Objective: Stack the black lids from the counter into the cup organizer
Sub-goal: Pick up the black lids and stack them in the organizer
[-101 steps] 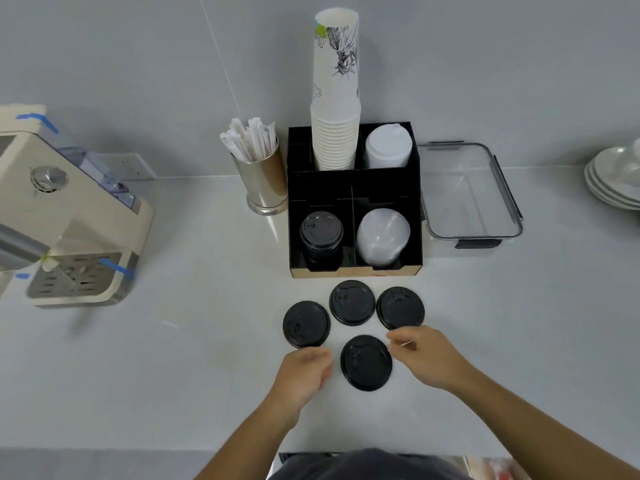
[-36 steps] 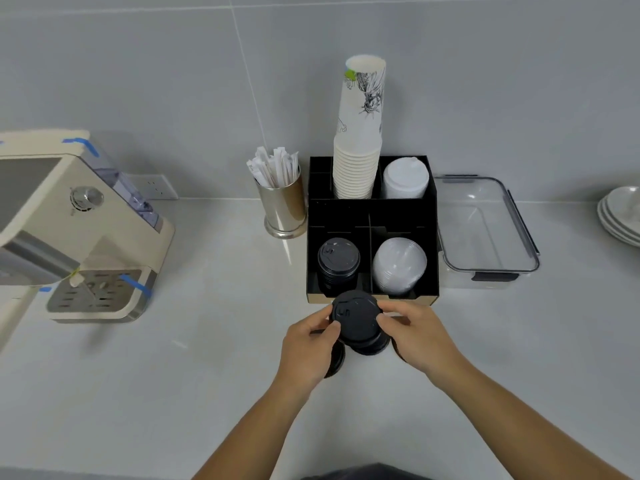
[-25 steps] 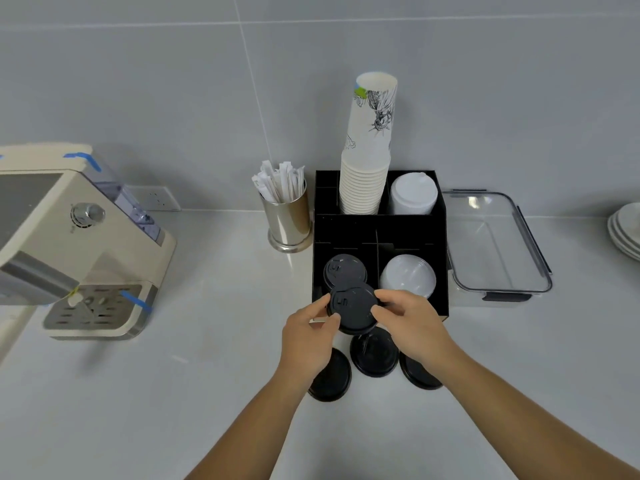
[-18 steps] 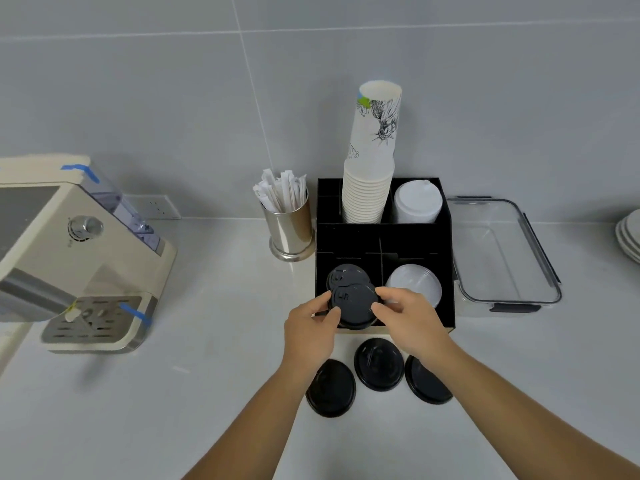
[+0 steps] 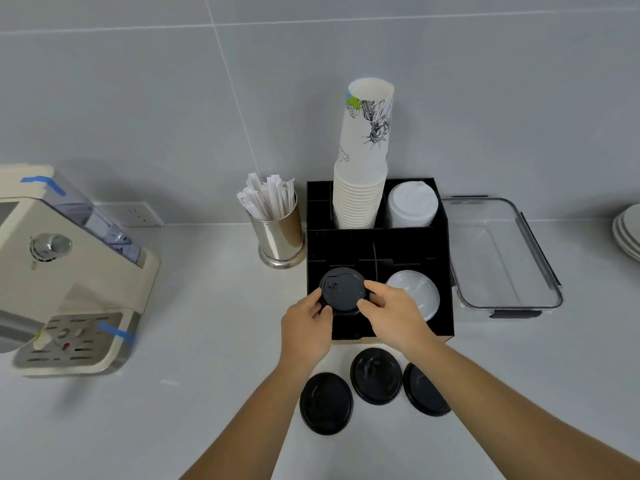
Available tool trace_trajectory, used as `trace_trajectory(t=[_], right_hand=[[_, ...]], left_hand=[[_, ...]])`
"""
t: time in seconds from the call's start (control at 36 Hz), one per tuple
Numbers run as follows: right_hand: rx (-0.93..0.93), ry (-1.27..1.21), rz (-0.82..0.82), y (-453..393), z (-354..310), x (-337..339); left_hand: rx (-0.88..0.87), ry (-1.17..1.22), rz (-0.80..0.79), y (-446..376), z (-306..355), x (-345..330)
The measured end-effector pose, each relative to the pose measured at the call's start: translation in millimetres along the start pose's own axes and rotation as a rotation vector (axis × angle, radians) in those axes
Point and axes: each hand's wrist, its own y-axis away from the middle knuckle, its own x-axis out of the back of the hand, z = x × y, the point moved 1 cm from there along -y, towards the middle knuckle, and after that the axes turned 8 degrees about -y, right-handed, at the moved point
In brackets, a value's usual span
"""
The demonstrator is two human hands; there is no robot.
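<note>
A black lid sits over the front-left compartment of the black cup organizer, on top of the black lid stack there. My left hand pinches its left edge and my right hand pinches its right edge. Three more black lids lie on the counter in front of the organizer: a left one, a middle one and a right one partly under my right forearm.
The organizer also holds clear lids, white lids and a tall paper cup stack. A metal holder of wrapped straws stands to its left, a coffee machine far left, a clear container right, plates far right.
Both hands picked one lid up from the counter and carried it away from me, onto the lid stack in the organizer's front-left compartment. The camera view tilted up.
</note>
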Motion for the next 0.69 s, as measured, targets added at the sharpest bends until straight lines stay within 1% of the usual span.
trace_trajectory(t=[0.11,0.22,0.33,0.5,0.58,0.69], right_hand=[[-0.011,-0.001,0.004,-3.5,-1.1,-3.4],[-0.034,-0.015,0.008,-3.6,-3.5,-5.1],[-0.041,0.005,-0.007,-8.7,0.9,-6.3],[-0.084,0.034,-0.026,-5.6,0.8,-8.7],[-0.076,0.047,-0.026,-5.2,1.0,-9.6],[-0.080,0.088,-0.025,-9.1,1.3,-9.5]], left_hand=[[-0.053,-0.015,-0.020,-2.3,0.8,-1.8],[-0.059,-0.051,-0.035,-4.2,0.5,-2.3],[-0.039,-0.072,-0.059,-5.5,-0.5,-3.8],[0.000,-0.068,-0.147,-8.5,-2.8,-5.8],[0.022,-0.067,-0.180,-8.8,-6.3,-6.5],[0.037,-0.055,-0.193,-7.6,-6.8,-6.8]])
